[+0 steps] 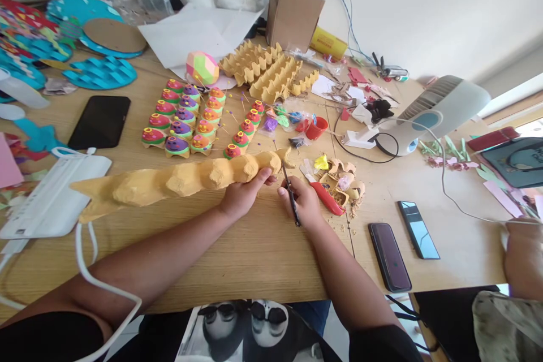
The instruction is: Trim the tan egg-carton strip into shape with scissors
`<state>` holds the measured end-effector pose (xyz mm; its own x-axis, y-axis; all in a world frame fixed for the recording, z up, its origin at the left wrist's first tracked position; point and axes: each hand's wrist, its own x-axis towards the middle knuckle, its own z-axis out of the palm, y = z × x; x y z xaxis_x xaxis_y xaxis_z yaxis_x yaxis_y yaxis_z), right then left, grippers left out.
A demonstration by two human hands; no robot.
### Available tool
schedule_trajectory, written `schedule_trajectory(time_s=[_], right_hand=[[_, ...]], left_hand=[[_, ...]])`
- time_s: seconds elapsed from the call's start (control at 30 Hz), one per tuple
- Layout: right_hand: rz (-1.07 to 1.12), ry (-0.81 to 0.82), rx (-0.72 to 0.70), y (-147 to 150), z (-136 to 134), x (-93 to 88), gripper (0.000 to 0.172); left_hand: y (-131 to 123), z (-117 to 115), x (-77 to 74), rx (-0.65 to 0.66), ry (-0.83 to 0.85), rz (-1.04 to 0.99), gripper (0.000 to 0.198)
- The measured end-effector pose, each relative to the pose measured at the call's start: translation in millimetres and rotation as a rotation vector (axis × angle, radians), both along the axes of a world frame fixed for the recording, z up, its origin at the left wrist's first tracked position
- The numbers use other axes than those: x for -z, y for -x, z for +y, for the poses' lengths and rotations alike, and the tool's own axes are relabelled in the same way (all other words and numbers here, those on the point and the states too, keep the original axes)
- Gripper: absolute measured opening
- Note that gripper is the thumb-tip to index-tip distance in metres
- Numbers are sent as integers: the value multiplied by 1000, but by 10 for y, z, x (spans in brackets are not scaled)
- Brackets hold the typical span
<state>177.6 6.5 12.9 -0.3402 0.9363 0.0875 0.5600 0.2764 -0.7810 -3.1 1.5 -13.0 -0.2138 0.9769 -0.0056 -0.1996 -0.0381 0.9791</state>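
Near the table's front edge, left hand grips a yellow egg-carton strip; right hand holds a slim dark tool at its tip. Trimming, apparently; any further cut needs the strip steady.

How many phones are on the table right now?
3. One phone lies left of the painted cups; a second and third lie side by side right of the right hand. Clutter may hide others.
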Motion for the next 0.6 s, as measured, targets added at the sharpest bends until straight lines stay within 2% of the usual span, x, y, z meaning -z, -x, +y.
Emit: schedule_trajectory(time_s=[0.13,0.37,0.5,0.6], right_hand=[[60,43,-24,8,20,17,40],[105,91,-19,43,47,33,42],[117,84,3,61,53,43,43],[104,37,12,69,41,49,44]], left_hand=[[25,7,1,-6,-81,97,43],[23,5,-100,-22,-134,143,45],[11,0,-48,-31,-91,97,46],[-17,-15,22,-46,-23,-25,47]])
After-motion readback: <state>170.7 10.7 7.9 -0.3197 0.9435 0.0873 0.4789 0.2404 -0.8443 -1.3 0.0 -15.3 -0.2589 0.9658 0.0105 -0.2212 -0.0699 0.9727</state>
